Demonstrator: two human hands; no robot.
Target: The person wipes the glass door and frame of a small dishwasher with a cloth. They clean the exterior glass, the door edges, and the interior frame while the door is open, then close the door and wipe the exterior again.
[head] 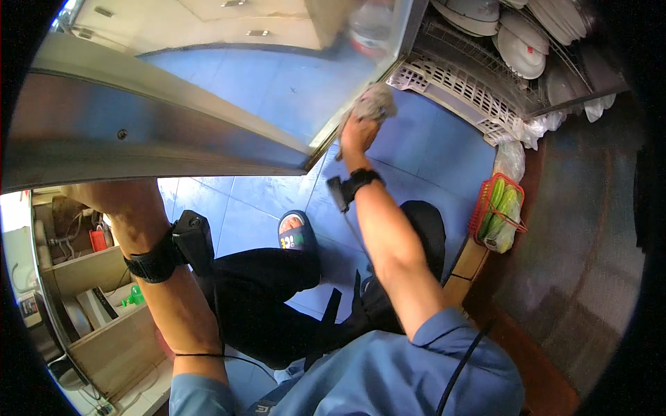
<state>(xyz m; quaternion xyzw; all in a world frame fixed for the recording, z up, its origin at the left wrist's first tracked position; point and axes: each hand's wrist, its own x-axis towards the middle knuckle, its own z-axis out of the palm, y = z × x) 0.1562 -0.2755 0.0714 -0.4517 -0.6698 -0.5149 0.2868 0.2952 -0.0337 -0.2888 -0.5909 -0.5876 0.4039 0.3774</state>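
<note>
My right hand (360, 134) is closed on a bunched greyish cloth (375, 102), pressed against the edge of a glass panel (250, 88) that looks like a cabinet door. A broad shiny metal frame (156, 140) with a screw runs along the panel's near side. My left hand (91, 196) is at the underside of this frame on the left; its fingers are hidden behind it, so its hold cannot be made out. Each wrist wears a black strap with a small device.
At upper right, a dish rack (484, 67) holds white bowls and plates above a perforated white plastic crate (458, 99). A red basket (481, 208) with green vegetables stands on the right. Open shelves (104, 333) line the left. My slippered foot (296, 234) rests on blue floor tiles (250, 203).
</note>
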